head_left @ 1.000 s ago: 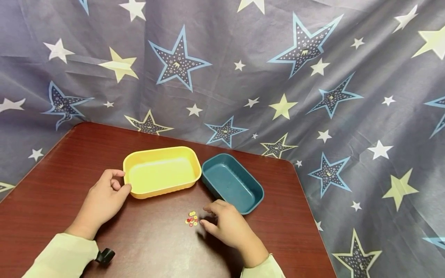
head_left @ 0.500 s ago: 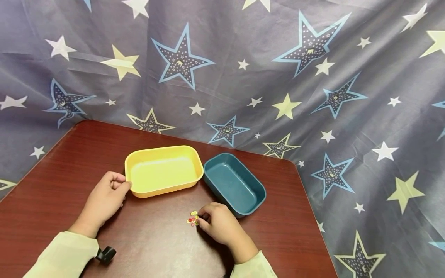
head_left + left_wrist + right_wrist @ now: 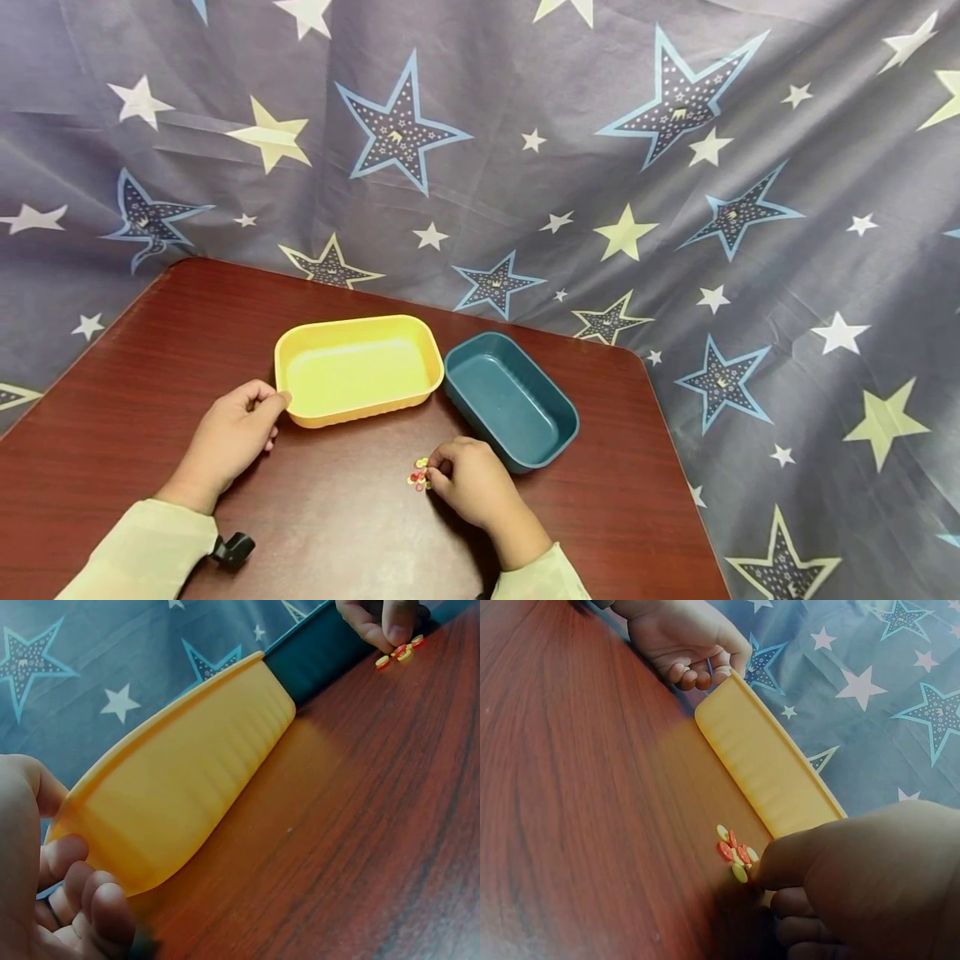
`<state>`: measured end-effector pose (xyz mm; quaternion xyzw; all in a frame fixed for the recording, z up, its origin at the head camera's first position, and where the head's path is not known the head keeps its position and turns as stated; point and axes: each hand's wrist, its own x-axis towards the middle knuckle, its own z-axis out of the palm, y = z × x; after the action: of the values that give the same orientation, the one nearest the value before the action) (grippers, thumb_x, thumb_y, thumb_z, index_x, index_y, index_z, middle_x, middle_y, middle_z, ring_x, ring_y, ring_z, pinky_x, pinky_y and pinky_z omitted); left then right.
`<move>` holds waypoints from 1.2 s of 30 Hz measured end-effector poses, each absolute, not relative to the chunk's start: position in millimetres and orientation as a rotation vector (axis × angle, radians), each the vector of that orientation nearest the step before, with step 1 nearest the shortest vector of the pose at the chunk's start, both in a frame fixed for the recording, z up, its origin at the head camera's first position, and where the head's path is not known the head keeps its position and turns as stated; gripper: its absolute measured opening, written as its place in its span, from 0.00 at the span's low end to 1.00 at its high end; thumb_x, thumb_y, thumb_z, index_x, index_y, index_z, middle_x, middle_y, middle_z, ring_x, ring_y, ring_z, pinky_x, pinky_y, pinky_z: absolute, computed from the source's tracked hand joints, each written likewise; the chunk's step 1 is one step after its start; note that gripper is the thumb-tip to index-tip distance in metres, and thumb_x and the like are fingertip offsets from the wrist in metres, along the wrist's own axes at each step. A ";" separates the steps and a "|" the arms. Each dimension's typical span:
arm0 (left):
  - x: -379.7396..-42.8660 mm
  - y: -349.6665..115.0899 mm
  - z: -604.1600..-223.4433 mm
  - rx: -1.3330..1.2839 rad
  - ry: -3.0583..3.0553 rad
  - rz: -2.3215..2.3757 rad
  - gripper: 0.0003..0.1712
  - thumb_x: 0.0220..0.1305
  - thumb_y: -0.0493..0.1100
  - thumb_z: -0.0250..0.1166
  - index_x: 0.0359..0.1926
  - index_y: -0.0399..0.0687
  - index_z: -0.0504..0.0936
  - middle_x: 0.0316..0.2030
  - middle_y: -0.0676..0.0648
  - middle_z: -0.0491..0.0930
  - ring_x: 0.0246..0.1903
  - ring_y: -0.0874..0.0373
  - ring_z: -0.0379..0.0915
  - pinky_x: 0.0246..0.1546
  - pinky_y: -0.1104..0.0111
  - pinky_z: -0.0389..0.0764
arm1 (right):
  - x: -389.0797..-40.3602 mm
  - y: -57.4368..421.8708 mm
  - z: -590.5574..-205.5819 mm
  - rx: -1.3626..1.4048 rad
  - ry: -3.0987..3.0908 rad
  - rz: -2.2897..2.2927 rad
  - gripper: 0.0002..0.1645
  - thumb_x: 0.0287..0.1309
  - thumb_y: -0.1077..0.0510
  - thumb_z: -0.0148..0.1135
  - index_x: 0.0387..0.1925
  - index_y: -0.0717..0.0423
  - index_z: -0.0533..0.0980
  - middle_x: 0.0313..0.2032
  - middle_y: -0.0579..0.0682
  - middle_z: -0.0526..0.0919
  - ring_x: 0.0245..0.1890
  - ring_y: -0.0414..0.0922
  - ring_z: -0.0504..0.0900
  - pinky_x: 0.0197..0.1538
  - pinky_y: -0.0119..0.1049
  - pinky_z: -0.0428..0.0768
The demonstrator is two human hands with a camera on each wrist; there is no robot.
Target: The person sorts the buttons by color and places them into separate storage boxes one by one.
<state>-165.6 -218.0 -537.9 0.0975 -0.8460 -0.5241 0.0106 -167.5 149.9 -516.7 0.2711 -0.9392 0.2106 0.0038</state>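
Observation:
Against the near left corner of a yellow plastic tub (image 3: 358, 379), my left hand (image 3: 231, 437) pinches the rim between thumb and finger; its other fingers curl outside the wall. A small pile of red and yellow buttons (image 3: 743, 854) lies on the table. Thumb and forefinger of my right hand (image 3: 472, 483) are down at the pile's right edge, close together. Those fingertips partly cover the buttons, so whether one is pinched is hidden. A dark teal tub (image 3: 512, 402) stands just behind the right hand, angled beside the yellow one.
Both tubs stand on a reddish-brown wooden table (image 3: 315, 525). A grey star-print curtain (image 3: 495, 200) hangs along the table's back and sides. A black strap piece (image 3: 234, 550) sits at the left wrist.
My right hand has moved left onto the edge of the pile, its thumb and forefinger closing together. The left hand stays at the yellow tub's corner, slightly lower on the rim.

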 end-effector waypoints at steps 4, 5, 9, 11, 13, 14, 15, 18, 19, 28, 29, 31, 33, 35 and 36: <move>-164.8 -217.4 -539.2 0.310 -2.648 -1.614 0.25 0.86 0.64 0.58 0.44 0.47 0.80 0.27 0.45 0.82 0.24 0.54 0.81 0.26 0.63 0.79 | -168.7 148.7 -516.7 0.840 -2.951 0.648 0.05 0.64 0.59 0.77 0.31 0.47 0.88 0.29 0.40 0.85 0.30 0.28 0.74 0.37 0.22 0.74; -164.6 -217.4 -539.4 0.308 -2.651 -1.609 0.25 0.86 0.64 0.58 0.44 0.47 0.80 0.27 0.45 0.82 0.24 0.54 0.81 0.26 0.63 0.79 | -168.9 148.2 -516.5 0.837 -2.953 0.648 0.05 0.64 0.59 0.76 0.31 0.47 0.88 0.28 0.40 0.84 0.30 0.28 0.74 0.36 0.22 0.74; -163.3 -217.8 -539.0 0.303 -2.660 -1.591 0.26 0.86 0.65 0.57 0.43 0.48 0.79 0.26 0.46 0.82 0.24 0.53 0.81 0.26 0.62 0.78 | -169.0 145.7 -514.4 0.821 -2.955 0.655 0.06 0.62 0.58 0.76 0.29 0.45 0.87 0.27 0.39 0.83 0.29 0.28 0.73 0.35 0.23 0.72; -162.8 -218.3 -538.7 0.300 -2.665 -1.581 0.27 0.86 0.67 0.57 0.43 0.48 0.79 0.25 0.45 0.82 0.24 0.53 0.80 0.25 0.62 0.78 | -168.8 144.1 -513.5 0.807 -2.958 0.662 0.06 0.60 0.57 0.76 0.28 0.44 0.87 0.26 0.38 0.81 0.28 0.29 0.73 0.34 0.23 0.72; -162.6 -219.1 -538.6 0.296 -2.664 -1.576 0.28 0.86 0.67 0.56 0.42 0.48 0.79 0.25 0.45 0.82 0.23 0.52 0.80 0.25 0.62 0.78 | -168.8 142.5 -512.9 0.794 -2.962 0.664 0.06 0.58 0.57 0.77 0.27 0.44 0.86 0.25 0.37 0.79 0.28 0.29 0.72 0.34 0.24 0.71; -162.6 -219.4 -538.6 0.296 -2.664 -1.574 0.28 0.86 0.68 0.56 0.42 0.48 0.79 0.26 0.45 0.82 0.23 0.52 0.80 0.25 0.62 0.78 | -168.7 141.8 -512.7 0.786 -2.967 0.664 0.07 0.57 0.57 0.77 0.27 0.44 0.85 0.25 0.36 0.78 0.28 0.29 0.72 0.34 0.24 0.71; -162.6 -219.8 -538.7 0.294 -2.664 -1.572 0.29 0.86 0.68 0.56 0.42 0.48 0.79 0.26 0.44 0.82 0.23 0.52 0.80 0.25 0.62 0.77 | -169.0 141.2 -512.9 0.776 -2.975 0.661 0.08 0.56 0.57 0.77 0.26 0.43 0.85 0.25 0.36 0.78 0.28 0.29 0.72 0.34 0.24 0.71; -162.9 -220.5 -539.2 0.291 -2.660 -1.573 0.28 0.86 0.68 0.57 0.42 0.48 0.79 0.26 0.44 0.82 0.23 0.52 0.81 0.25 0.62 0.77 | -169.9 139.3 -511.6 0.748 -2.997 0.678 0.10 0.54 0.58 0.78 0.25 0.42 0.83 0.24 0.34 0.77 0.27 0.28 0.72 0.34 0.24 0.72; -162.9 -220.7 -539.4 0.288 -2.658 -1.575 0.28 0.86 0.67 0.57 0.42 0.48 0.79 0.26 0.44 0.82 0.23 0.52 0.81 0.25 0.62 0.77 | -170.4 138.5 -511.0 0.737 -3.007 0.687 0.10 0.53 0.58 0.78 0.24 0.42 0.83 0.24 0.34 0.78 0.27 0.28 0.72 0.34 0.24 0.72; -161.9 -220.0 -538.4 0.274 -2.668 -1.577 0.27 0.86 0.67 0.57 0.42 0.49 0.79 0.25 0.45 0.82 0.23 0.52 0.80 0.25 0.62 0.77 | -176.7 133.4 -508.0 0.612 -3.127 0.796 0.14 0.49 0.55 0.80 0.19 0.41 0.80 0.18 0.30 0.76 0.23 0.32 0.73 0.32 0.28 0.74; -161.8 -219.8 -538.1 0.272 -2.670 -1.580 0.27 0.86 0.67 0.57 0.42 0.49 0.79 0.25 0.45 0.82 0.23 0.52 0.80 0.25 0.62 0.77 | -177.2 133.2 -508.0 0.604 -3.134 0.798 0.14 0.48 0.55 0.80 0.19 0.41 0.79 0.18 0.30 0.76 0.23 0.32 0.73 0.32 0.28 0.74; -161.9 -219.9 -537.5 0.268 -2.674 -1.584 0.28 0.86 0.67 0.57 0.41 0.49 0.79 0.25 0.45 0.82 0.23 0.52 0.80 0.25 0.62 0.77 | -177.8 132.8 -508.2 0.593 -3.145 0.801 0.15 0.47 0.55 0.80 0.18 0.41 0.79 0.17 0.30 0.75 0.22 0.32 0.73 0.31 0.28 0.73; -161.9 -219.8 -537.0 0.268 -2.677 -1.586 0.28 0.86 0.67 0.56 0.41 0.49 0.78 0.25 0.45 0.82 0.23 0.52 0.80 0.25 0.62 0.77 | -177.6 132.6 -508.1 0.589 -3.145 0.808 0.15 0.46 0.55 0.80 0.17 0.41 0.79 0.16 0.30 0.75 0.22 0.32 0.73 0.31 0.28 0.74; -161.9 -219.6 -536.6 0.264 -2.677 -1.584 0.28 0.86 0.67 0.56 0.41 0.49 0.78 0.25 0.45 0.82 0.23 0.52 0.79 0.25 0.62 0.77 | -176.7 132.5 -508.1 0.585 -3.140 0.814 0.15 0.46 0.55 0.81 0.17 0.41 0.79 0.16 0.30 0.75 0.22 0.33 0.74 0.31 0.29 0.74; -161.8 -219.4 -536.6 0.258 -2.676 -1.584 0.28 0.86 0.67 0.56 0.41 0.49 0.78 0.25 0.45 0.82 0.23 0.52 0.79 0.25 0.62 0.77 | -176.1 132.6 -508.0 0.582 -3.137 0.820 0.15 0.46 0.55 0.81 0.17 0.41 0.79 0.16 0.30 0.76 0.22 0.33 0.74 0.31 0.29 0.74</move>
<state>-161.8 -219.4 -536.6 0.0827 -0.8575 -0.5077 0.0107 -176.1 132.6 -508.0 0.1761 -0.9495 0.2482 -0.0760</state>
